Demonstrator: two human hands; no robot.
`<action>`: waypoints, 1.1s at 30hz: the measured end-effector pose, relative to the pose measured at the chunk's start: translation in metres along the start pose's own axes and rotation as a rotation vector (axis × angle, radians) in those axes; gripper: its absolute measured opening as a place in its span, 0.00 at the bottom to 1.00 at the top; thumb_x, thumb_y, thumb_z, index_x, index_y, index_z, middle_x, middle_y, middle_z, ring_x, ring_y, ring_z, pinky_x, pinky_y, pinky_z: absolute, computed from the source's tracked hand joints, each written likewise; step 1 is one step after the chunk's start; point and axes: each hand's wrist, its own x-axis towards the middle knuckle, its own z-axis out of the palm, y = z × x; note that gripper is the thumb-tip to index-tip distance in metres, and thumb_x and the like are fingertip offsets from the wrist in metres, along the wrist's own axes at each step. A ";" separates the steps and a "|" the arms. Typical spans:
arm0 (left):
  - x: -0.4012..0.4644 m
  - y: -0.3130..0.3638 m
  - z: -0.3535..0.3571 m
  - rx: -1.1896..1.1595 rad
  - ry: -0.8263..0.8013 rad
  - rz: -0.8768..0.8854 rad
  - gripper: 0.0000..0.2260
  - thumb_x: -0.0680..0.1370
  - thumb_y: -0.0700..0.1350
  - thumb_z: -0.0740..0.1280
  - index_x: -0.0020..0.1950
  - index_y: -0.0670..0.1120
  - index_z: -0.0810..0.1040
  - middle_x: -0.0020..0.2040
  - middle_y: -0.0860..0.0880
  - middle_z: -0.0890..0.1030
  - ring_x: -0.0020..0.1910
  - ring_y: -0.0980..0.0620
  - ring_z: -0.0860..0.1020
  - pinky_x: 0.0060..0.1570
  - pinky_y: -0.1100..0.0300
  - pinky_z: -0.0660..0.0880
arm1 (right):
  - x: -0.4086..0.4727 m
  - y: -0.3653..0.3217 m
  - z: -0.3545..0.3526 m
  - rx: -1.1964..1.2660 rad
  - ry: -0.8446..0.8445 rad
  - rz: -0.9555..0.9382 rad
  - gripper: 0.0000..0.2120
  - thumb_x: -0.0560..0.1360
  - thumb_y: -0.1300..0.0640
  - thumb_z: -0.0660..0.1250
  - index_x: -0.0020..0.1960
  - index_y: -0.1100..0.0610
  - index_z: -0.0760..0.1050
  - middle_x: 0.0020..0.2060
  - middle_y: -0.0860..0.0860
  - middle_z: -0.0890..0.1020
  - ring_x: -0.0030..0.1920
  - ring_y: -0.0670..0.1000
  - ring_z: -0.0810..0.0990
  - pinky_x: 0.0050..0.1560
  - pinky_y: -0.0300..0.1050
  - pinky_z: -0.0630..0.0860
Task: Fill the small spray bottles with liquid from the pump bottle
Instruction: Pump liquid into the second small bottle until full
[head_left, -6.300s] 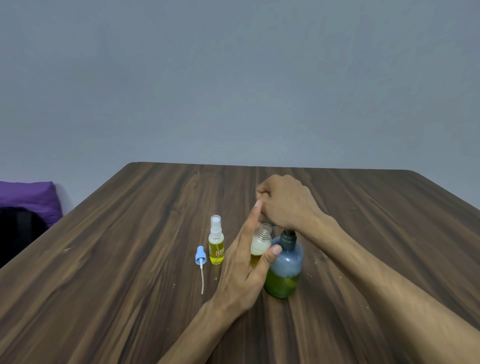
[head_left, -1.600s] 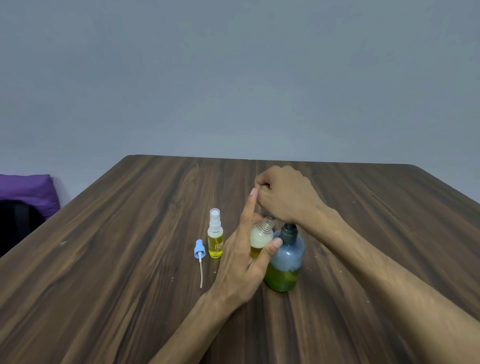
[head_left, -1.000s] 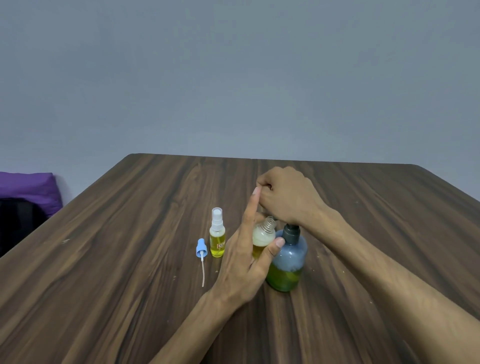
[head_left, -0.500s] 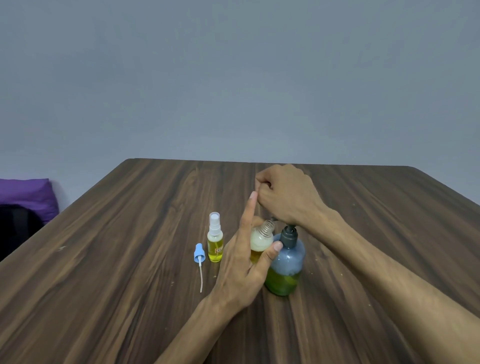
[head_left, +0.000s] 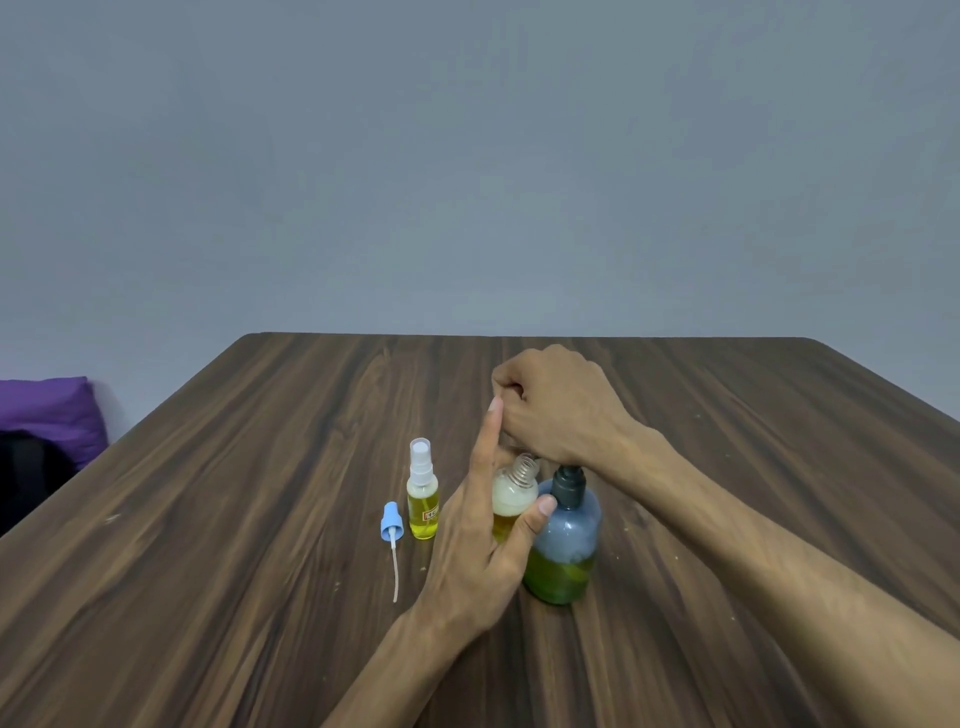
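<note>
A blue pump bottle (head_left: 565, 540) with green liquid in its lower part stands on the wooden table (head_left: 260, 597). My right hand (head_left: 558, 405) is curled over the pump head, which it hides. My left hand (head_left: 480, 540) grips a small uncapped spray bottle (head_left: 511, 501) between thumb and fingers, tilted against the pump bottle, its threaded neck under the hidden spout. It holds yellow liquid with white foam on top. A second small spray bottle (head_left: 423, 499), capped and holding yellow liquid, stands to the left. A blue spray cap (head_left: 390, 527) with its dip tube lies beside it.
A purple cushion (head_left: 49, 410) on a dark object sits past the table's left edge. A plain grey wall rises behind the table. The table's far edge runs behind my hands.
Both hands keep the same hold on the pump bottle and the small bottle. The view has shifted slightly; foam stays on top of the yellow liquid in the small bottle.
</note>
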 end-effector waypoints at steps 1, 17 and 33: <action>0.000 0.000 0.000 0.004 -0.003 0.002 0.38 0.83 0.48 0.69 0.87 0.61 0.50 0.56 0.59 0.84 0.56 0.55 0.84 0.59 0.50 0.81 | 0.000 0.001 0.000 0.011 0.009 -0.003 0.10 0.70 0.58 0.60 0.31 0.58 0.68 0.26 0.52 0.75 0.29 0.51 0.70 0.33 0.44 0.66; 0.001 -0.004 0.001 0.010 0.006 -0.032 0.37 0.83 0.51 0.68 0.87 0.61 0.51 0.63 0.70 0.80 0.63 0.66 0.78 0.65 0.58 0.77 | -0.003 0.000 0.006 0.053 -0.030 0.045 0.12 0.72 0.58 0.60 0.30 0.58 0.69 0.24 0.50 0.72 0.28 0.51 0.70 0.32 0.45 0.69; 0.001 0.001 0.001 0.009 0.005 -0.022 0.39 0.83 0.45 0.71 0.87 0.56 0.52 0.60 0.67 0.82 0.59 0.60 0.82 0.61 0.68 0.75 | -0.001 -0.002 -0.002 0.033 -0.031 0.015 0.13 0.72 0.58 0.60 0.28 0.56 0.69 0.23 0.48 0.72 0.28 0.50 0.70 0.33 0.45 0.69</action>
